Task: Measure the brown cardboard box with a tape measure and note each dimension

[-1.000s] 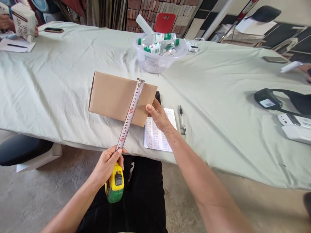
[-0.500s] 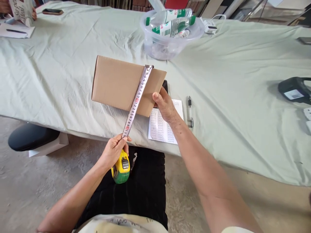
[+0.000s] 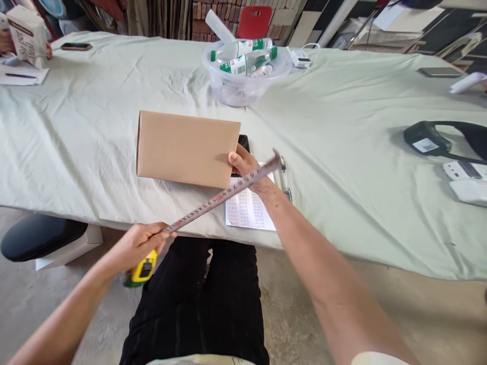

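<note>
My left hand (image 3: 142, 243) is closed on a tape measure (image 3: 143, 268) with a yellow and green case, pinching its blade near the case. The pulled-out blade slants up to the right, and its hooked end hangs over my right wrist, off the box. A plain brown cardboard box (image 3: 186, 149) lies on the cloth-covered table. My right hand (image 3: 246, 165) grips its right end, thumb on the near face and the other fingers hidden behind. Under that hand is a sheet of paper (image 3: 253, 208) with handwritten rows. Part of a black object (image 3: 244, 142) shows behind the box.
A clear plastic tub (image 3: 243, 88) of green-capped bottles stands at the back. Beside the paper lies a pen (image 3: 286, 180). On the right are a black headset-like strap (image 3: 426, 137) and white devices (image 3: 464, 172). Someone's hands hold a carton (image 3: 28, 35) at far left. A black stool (image 3: 41, 235) stands below.
The tape blade has come off the box and swung right, across my right wrist. My left hand has moved left with the case. The box is turned slightly, still in my right hand.
</note>
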Demonstrator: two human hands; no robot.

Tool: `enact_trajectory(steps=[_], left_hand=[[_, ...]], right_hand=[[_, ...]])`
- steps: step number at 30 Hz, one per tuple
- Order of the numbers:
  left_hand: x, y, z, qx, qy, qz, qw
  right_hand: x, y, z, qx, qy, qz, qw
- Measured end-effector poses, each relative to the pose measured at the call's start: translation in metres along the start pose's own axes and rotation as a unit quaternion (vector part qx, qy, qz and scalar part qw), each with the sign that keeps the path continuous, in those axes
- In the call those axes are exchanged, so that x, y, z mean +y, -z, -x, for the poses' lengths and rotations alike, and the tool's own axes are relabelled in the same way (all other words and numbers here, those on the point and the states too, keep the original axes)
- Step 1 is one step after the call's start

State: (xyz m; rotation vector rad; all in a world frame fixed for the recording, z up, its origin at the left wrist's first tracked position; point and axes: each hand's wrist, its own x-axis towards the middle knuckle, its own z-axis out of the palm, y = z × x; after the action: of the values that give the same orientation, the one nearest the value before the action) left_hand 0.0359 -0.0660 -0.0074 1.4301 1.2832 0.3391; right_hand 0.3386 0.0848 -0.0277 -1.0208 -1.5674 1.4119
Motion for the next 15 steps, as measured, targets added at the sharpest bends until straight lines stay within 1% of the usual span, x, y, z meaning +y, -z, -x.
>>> enact_trajectory(steps=[1, 3, 5, 6, 8, 10, 13, 14, 15], left_hand=[[0.003, 0.018, 0.005, -0.012, 0.018, -0.052, 0.998], [0.013, 0.055, 0.012, -0.016, 0.05, -0.138, 0.989], [0.027, 0.089, 0.016, 0.0, 0.087, -0.211, 0.974], [0.035, 0.103, 0.016, 0.006, 0.097, -0.244, 0.965], [0.051, 0.127, 0.012, 0.002, 0.088, -0.291, 0.953], [0.067, 0.143, 0.002, -0.005, 0.101, -0.324, 0.941], [0.086, 0.153, -0.018, -0.008, 0.128, -0.341, 0.931], [0.091, 0.154, -0.024, 0.015, 0.126, -0.324, 0.938], [0.094, 0.154, -0.031, 0.052, 0.117, -0.293, 0.948]], right_hand=[[-0.003, 0.002, 0.001, -0.006, -0.002, -0.008, 1.0], [-0.007, 0.005, 0.002, -0.011, -0.006, -0.021, 1.0], [-0.007, 0.008, 0.003, -0.023, -0.008, -0.023, 0.999], [-0.006, 0.01, 0.003, -0.029, -0.009, -0.022, 0.999], [-0.004, 0.012, 0.002, -0.038, -0.01, -0.017, 0.999], [-0.001, 0.013, 0.002, -0.046, -0.005, -0.011, 0.999], [-0.001, 0.013, 0.004, -0.053, 0.006, -0.01, 0.999], [-0.002, 0.012, 0.005, -0.053, 0.008, -0.011, 0.998], [-0.002, 0.012, 0.005, -0.054, 0.009, -0.011, 0.998]])
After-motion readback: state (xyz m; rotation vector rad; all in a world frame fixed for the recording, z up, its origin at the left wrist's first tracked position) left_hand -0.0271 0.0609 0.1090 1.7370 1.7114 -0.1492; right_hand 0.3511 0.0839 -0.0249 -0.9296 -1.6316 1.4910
